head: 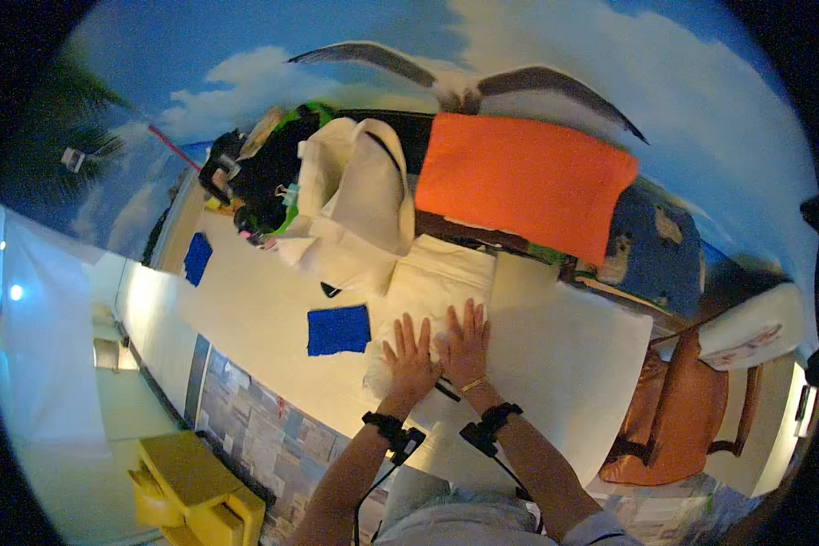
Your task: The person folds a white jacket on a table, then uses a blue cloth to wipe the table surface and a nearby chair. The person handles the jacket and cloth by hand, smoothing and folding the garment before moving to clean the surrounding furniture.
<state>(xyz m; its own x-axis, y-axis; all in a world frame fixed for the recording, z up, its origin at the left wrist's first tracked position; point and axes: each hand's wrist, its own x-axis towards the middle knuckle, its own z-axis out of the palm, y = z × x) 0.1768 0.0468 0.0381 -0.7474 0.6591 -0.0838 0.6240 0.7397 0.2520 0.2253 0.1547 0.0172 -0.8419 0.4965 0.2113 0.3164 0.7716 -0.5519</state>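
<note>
My left hand (409,358) lies palm down with fingers spread on a cream cloth (443,269) on the light table. Beside it, my right hand (465,349) presses flat on the same cloth, its fingers slightly apart. Neither hand holds anything. The cloth looks folded, with seams or pleats across its far part and a crumpled edge left of my left hand. A small dark, narrow object (448,390) shows between my wrists; I cannot tell what it is. Left of the hands, a blue fabric piece (338,330) lies flat on the table (553,355).
Beyond the cloth stand a heap of cream fabric (362,191) and a black item with green trim (273,170). Orange fabric (519,184) is at the back. Another blue piece (198,259) lies left. A brown chair (682,409) stands right, yellow furniture (198,484) lower left.
</note>
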